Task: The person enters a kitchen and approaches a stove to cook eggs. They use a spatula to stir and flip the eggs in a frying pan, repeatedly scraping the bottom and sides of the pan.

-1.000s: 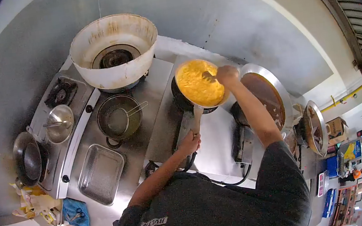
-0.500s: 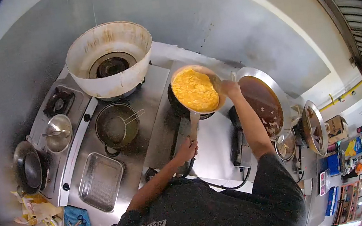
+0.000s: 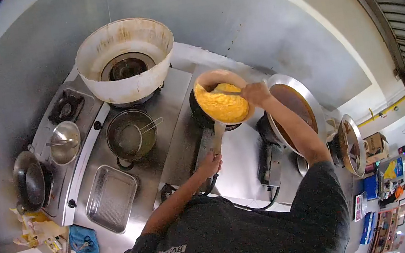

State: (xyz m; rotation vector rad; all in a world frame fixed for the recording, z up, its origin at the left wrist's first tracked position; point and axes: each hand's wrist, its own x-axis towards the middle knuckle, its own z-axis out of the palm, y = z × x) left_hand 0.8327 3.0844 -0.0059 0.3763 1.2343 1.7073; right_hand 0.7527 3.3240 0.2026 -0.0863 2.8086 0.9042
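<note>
A light-coloured pan (image 3: 218, 77) holds a yellow, egg-like mass (image 3: 225, 107), gathered toward the side near me, with part of the bottom bare at the far side. My left hand (image 3: 210, 164) is closed around the pan's handle (image 3: 218, 138). Over the pan's right rim, my right hand (image 3: 255, 94) grips a spatula (image 3: 227, 92), its blade at the egg's far edge. Beneath the pan is a dark burner, mostly hidden.
A large whitish ring (image 3: 126, 89) surrounds a burner at the back left. Left of the pan are a dark wok (image 3: 132, 135) with a strainer and a rectangular tray (image 3: 112, 199). Wide pots of brown liquid (image 3: 289, 102) stand to the right.
My right hand has moved slightly left and toward me with the spatula. The egg has been drawn back from the pan's far side, baring the bottom there. My left hand still holds the handle.
</note>
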